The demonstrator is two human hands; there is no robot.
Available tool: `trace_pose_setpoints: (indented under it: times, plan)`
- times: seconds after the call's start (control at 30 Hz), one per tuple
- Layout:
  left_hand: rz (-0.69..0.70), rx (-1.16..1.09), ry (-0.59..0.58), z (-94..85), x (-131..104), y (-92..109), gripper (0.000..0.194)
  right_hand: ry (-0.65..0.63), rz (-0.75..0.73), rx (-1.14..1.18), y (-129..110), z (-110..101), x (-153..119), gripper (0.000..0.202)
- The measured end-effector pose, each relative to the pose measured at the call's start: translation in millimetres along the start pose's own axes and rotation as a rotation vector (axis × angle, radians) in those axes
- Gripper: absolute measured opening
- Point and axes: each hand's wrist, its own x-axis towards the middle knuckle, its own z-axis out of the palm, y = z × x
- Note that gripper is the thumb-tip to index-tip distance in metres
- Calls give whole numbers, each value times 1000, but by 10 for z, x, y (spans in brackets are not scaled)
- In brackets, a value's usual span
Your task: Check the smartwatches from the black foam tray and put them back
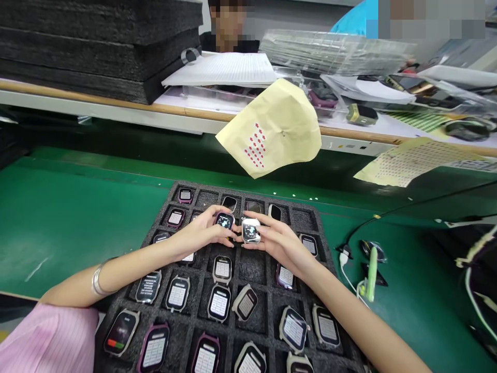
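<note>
Above the upper middle of a black foam tray (254, 300), my left hand (212, 228) grips a dark-rimmed watch body (224, 221) with a lit dial. Close beside it, my right hand (274, 235) holds a silver watch body (250, 231) between thumb and fingers, its screen also lit. Several strapless watch bodies lie in the tray's compartments, many showing white list-like screens, among them a purple one (154, 348) near the front. One at the lower left (121, 332) shows red and green buttons.
Stacked black foam (73, 46) stands on a shelf at the upper left. A yellow sheet (283, 129) with red arrow stickers hangs from the shelf edge. A white cable (344, 257) and a green-handled tool (371, 274) lie right of the tray. A person sits beyond the shelf.
</note>
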Motion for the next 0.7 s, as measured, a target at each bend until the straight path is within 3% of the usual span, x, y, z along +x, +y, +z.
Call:
trace_pose_setpoints:
  times: [0.17, 0.7]
  plan:
    - [-17, -115, 4, 15, 13, -27, 48, 106, -29, -20, 49, 9, -43, 46]
    - [55, -52, -85, 11, 5, -112, 41, 44, -164, -112, 151, -45, -93, 39]
